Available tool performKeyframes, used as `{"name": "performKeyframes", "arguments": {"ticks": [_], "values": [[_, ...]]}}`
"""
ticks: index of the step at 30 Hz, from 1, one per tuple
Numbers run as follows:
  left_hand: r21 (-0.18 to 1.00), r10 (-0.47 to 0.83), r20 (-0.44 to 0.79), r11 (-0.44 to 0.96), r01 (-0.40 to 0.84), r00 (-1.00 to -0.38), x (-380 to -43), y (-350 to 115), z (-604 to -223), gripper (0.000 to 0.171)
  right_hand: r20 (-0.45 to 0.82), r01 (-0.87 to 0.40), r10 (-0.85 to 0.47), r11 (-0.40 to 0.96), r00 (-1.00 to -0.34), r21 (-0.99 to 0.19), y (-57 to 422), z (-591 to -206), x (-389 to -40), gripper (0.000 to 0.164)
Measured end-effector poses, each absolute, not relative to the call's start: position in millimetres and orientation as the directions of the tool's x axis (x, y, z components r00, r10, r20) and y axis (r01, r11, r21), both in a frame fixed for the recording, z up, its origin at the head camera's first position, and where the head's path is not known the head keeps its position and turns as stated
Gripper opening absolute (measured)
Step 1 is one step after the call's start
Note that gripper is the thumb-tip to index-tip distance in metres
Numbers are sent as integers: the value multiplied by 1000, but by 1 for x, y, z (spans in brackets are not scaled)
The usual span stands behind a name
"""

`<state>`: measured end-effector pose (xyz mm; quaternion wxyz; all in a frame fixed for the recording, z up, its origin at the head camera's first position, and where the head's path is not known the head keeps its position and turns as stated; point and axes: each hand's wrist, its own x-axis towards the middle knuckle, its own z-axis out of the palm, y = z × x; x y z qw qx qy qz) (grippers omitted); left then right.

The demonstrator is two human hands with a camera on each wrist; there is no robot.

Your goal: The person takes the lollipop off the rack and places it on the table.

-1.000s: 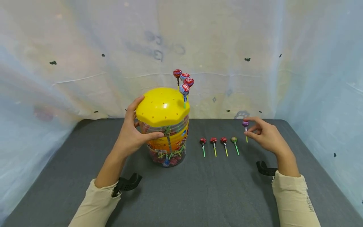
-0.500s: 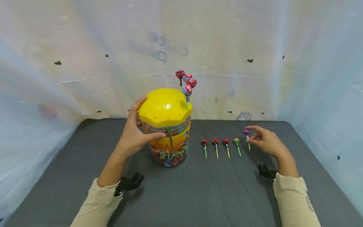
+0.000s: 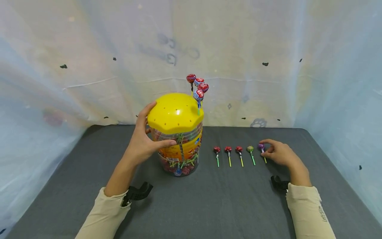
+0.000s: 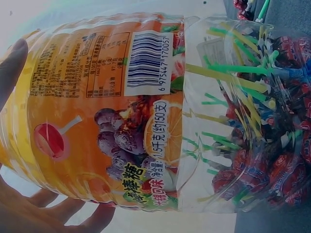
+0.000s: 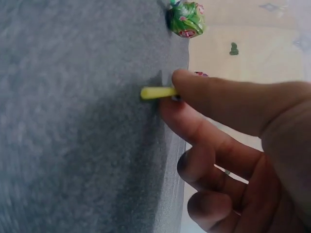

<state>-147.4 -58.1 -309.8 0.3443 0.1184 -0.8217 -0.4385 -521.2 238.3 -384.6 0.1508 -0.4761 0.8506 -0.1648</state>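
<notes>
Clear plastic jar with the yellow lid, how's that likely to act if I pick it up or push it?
The clear plastic jar is probably fairly heavy, as round red-wrapped lollipops pile up inside. Smooth and glossy, it may feel slippery. Being taller than wide, it could tip if pushed near its domed yellow plastic lid.

Lollipops (image 3: 239, 149) lie in a row right of the jar (image 3: 189, 146).

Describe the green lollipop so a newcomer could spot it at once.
On the grey table, find the yellow-lidded jar, then look right to the row of lollipops. The green lollipop lies fourth, between a red lollipop and the purple lollipop; in that row, only its wrapper is green.
</notes>
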Motion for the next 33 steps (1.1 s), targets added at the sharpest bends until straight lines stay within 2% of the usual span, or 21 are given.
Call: {"name": "performKeyframes", "arguments": {"ticks": [12, 17, 33], "values": [[807, -495, 457, 581, 110, -738, -148, -58, -309, 109, -161, -750, -862, 499, -480, -433, 238, -382, -523, 54], [807, -499, 453, 582, 101, -738, -147, -58, -310, 108, -154, -769, -880, 469, -449, -435, 240, -381, -523, 56], [805, -494, 459, 583, 110, -738, -147, -59, -311, 107, -150, -774, -888, 454, -435, -442, 244, -379, -525, 62]]}}
